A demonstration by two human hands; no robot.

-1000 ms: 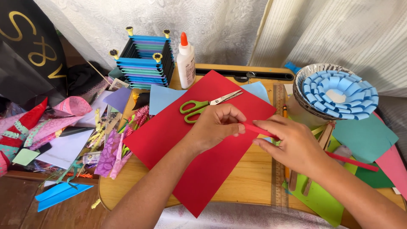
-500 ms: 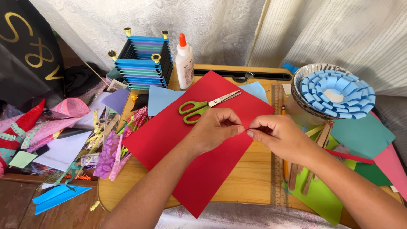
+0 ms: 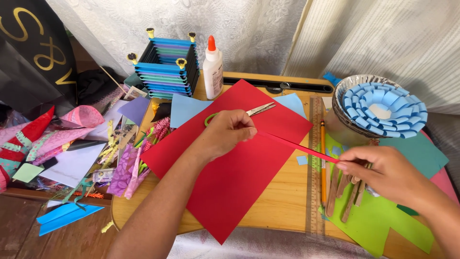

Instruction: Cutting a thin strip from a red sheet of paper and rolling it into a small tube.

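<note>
Over a wooden table (image 3: 282, 201) crowded with craft paper, two bare hands stretch a thin red paper strip (image 3: 294, 147) between them. The left hand (image 3: 229, 130), fingers pinched shut on one end, hovers above a large red sheet (image 3: 230, 177), partly hiding green-handled scissors (image 3: 258, 109). The strip runs taut, slanting down to the right, into the right hand (image 3: 383, 170), whose thumb and fingers close on its other end, above wooden sticks (image 3: 341, 192) and green paper (image 3: 378, 220). Keeping an even, gentle pull would likely hold the strip straight without tearing. A ruler (image 3: 314, 158) and pencil (image 3: 323, 158) lie beneath its span.
</note>
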